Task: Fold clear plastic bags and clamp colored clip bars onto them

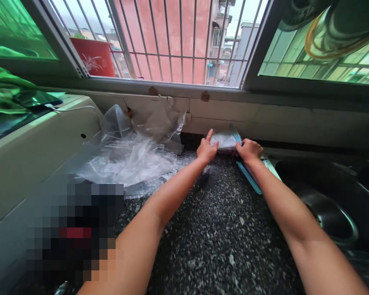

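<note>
At the far side of the counter, my right hand is closed on the right end of a clear zip bag, where a blue strip runs along its edge. The bag looks whitish, and I cannot make out its contents. My left hand is at the bag's left end, index finger stretched out and thumb apart, touching it; the other fingers are curled. Partly under my right forearm lies a second flat bag with a teal zip strip.
Crumpled clear plastic bags are heaped on the left of the speckled dark counter. A dark sink borders it on the right. A pale raised ledge stands at left. Behind are a tiled wall and a barred window.
</note>
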Demonstrator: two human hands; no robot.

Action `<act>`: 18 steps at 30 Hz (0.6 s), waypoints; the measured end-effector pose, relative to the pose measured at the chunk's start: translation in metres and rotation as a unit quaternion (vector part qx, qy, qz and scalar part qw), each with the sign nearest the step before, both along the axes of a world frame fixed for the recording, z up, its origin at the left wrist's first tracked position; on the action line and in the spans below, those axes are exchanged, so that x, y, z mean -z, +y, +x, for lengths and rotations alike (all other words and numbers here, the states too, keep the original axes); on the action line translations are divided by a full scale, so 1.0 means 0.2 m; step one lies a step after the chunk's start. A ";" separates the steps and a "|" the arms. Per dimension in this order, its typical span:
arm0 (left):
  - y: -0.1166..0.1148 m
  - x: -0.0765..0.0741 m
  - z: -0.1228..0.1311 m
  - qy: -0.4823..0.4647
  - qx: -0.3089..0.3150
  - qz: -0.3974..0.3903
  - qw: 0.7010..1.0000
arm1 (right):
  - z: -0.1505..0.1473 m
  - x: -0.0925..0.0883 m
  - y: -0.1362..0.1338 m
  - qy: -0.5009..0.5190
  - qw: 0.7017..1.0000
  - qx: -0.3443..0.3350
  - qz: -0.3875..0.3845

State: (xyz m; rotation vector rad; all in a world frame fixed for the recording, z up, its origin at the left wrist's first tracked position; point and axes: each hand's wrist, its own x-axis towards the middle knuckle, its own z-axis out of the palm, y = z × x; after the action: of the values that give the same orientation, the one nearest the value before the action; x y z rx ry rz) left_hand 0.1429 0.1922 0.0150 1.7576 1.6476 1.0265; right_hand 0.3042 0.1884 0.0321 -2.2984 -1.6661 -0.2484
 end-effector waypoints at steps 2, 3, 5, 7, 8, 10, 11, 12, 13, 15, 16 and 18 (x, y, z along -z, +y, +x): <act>0.01 0.05 0.03 0.151 0.027 0.004 0.988 | 0.00 0.04 0.05 0.000 1.000 0.009 -0.005; 0.01 0.08 0.04 0.202 0.037 -0.004 0.979 | 0.01 0.06 0.06 -0.001 1.000 0.010 -0.009; 0.02 0.12 0.06 0.263 0.039 -0.018 0.964 | 0.01 0.09 0.08 -0.005 1.000 0.011 -0.017; 0.03 0.16 0.07 0.286 0.028 -0.019 0.958 | 0.01 0.11 0.09 -0.008 1.000 0.009 -0.025; 0.03 0.18 0.07 0.291 0.026 -0.015 0.956 | 0.00 0.12 0.08 -0.009 1.000 0.008 -0.028; 0.03 0.19 0.07 0.292 0.035 -0.006 0.956 | 0.00 0.11 0.08 -0.013 0.999 0.008 -0.039; 0.02 0.19 0.06 0.290 0.040 -0.005 0.956 | -0.01 0.10 0.07 -0.015 0.999 0.009 -0.047; 0.02 0.19 0.06 0.288 0.046 -0.006 0.957 | -0.01 0.09 0.07 -0.017 0.998 0.010 -0.055; 0.01 0.18 0.05 0.285 0.050 -0.008 0.957 | -0.01 0.08 0.06 -0.017 0.998 0.010 -0.065; -0.02 0.16 0.03 0.282 0.058 -0.012 0.958 | -0.02 0.05 0.05 -0.017 0.997 0.012 -0.077; -0.03 0.14 0.01 0.282 0.062 -0.015 0.957 | -0.02 0.04 0.04 -0.016 0.997 0.012 -0.075; -0.08 0.11 -0.03 0.281 0.072 -0.017 0.957 | -0.03 0.03 0.02 -0.021 0.998 0.002 -0.054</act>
State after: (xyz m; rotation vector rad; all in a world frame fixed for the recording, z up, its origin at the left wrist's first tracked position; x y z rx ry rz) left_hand 0.1360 0.1757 -0.0061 2.2448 1.7993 0.4439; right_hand 0.2991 0.1928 0.0270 -2.3889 -1.7357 -0.2139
